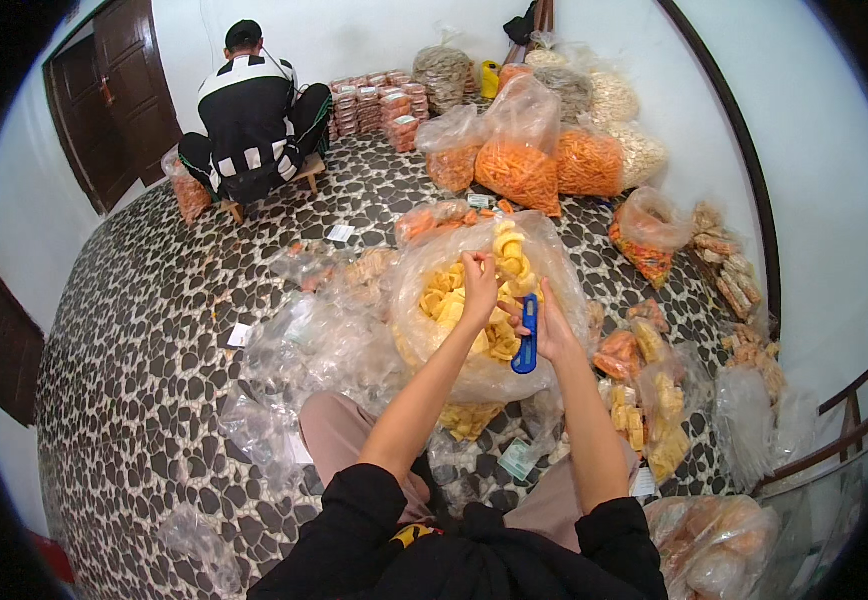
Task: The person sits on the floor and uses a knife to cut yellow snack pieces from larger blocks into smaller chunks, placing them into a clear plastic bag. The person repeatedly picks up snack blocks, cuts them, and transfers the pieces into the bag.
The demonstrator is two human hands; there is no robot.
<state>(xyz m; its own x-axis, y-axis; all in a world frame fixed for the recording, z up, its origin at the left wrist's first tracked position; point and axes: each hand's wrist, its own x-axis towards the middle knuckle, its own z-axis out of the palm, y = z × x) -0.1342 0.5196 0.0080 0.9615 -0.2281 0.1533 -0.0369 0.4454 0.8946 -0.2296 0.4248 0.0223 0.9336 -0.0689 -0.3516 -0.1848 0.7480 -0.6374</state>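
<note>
A large clear plastic bag (pixel 434 337) of yellow curled snacks (pixel 445 296) stands before me with its mouth wide. Above it is a small clear bag filled with yellow snacks (pixel 510 255). My left hand (pixel 480 281) has its fingers pinched together at the small bag's left edge; whether they grip the plastic is unclear. My right hand (pixel 542 322) is at the bottom of the small bag and holds a long blue plastic tool (pixel 525 334), perhaps a bag sealer, pointing down towards me.
Empty clear bags (pixel 329 345) lie to the left. Packed snack bags (pixel 663 405) lie to the right. Big bags of orange snacks (pixel 516 169) stand beyond, near stacked packets (pixel 381 105). Another person (pixel 254 120) sits on a low wooden stool (pixel 310 171) at the back left.
</note>
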